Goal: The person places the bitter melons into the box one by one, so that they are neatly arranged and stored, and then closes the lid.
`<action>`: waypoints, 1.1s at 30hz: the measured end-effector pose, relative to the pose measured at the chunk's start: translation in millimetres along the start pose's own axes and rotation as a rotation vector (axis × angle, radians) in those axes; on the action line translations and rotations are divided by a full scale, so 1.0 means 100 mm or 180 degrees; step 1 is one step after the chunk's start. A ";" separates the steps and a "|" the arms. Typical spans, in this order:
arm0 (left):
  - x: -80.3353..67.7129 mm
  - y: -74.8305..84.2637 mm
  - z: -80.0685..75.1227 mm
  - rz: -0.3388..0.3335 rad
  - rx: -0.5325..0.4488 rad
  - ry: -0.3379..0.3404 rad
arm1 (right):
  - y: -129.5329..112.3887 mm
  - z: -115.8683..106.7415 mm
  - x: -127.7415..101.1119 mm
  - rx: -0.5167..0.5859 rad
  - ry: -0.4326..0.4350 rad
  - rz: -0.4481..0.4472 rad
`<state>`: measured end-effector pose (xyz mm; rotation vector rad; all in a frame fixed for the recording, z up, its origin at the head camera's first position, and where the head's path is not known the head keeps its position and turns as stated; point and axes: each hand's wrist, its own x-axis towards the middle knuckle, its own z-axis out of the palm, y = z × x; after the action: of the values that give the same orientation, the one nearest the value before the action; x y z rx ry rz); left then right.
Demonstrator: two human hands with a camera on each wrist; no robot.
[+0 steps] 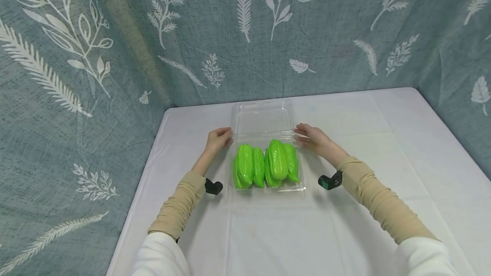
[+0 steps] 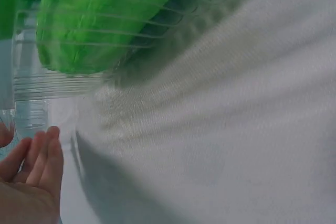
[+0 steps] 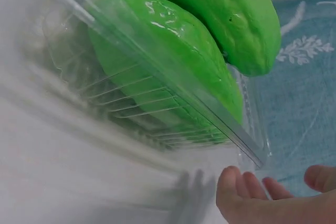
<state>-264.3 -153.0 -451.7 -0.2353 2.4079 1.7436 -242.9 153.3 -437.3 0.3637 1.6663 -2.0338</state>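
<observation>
A clear plastic clamshell box [image 1: 268, 189] sits on the white table, its lid [image 1: 262, 118] folded back flat behind it. Several glossy green vegetables [image 1: 266, 165] fill the tray. My left hand [image 1: 219, 139] is at the box's left side by the hinge, fingers relaxed and touching the lid's corner. My right hand [image 1: 310, 136] mirrors it at the right side, fingers straight against the edge. In the left wrist view the fingers [image 2: 39, 161] lie loose below the ribbed wall [image 2: 31, 85] and a green vegetable [image 2: 105, 19]. In the right wrist view the fingertips [image 3: 231, 187] hover near the tray's corner under the vegetables [image 3: 173, 51].
The white tablecloth [image 1: 345, 225] stretches wide to the right and toward me. A blue-grey curtain with white leaf prints [image 1: 115, 33] closes off the back and both sides. Black wrist cameras [image 1: 213, 186] [image 1: 330, 181] sit on both forearms.
</observation>
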 end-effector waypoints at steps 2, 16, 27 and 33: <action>0.00 -0.01 0.00 0.0192 0.0062 0.0072 | -0.01 -0.01 0.00 -0.0046 -0.0030 -0.0090; -0.32 0.08 -0.25 0.1505 0.0139 -0.0156 | -0.04 -0.25 -0.15 -0.1716 -0.0296 -0.0709; -0.34 -0.07 -0.32 0.0956 0.0191 -0.0925 | 0.20 -0.21 -0.29 -0.2762 -0.0204 -0.1047; -0.40 0.03 -0.14 0.0478 0.0628 -0.1260 | 0.24 -0.18 -0.28 -0.2783 -0.0015 -0.1269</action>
<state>-226.9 -164.1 -435.7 0.2950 2.3211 1.4251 -208.4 172.9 -447.7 -0.2968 2.5529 -1.3077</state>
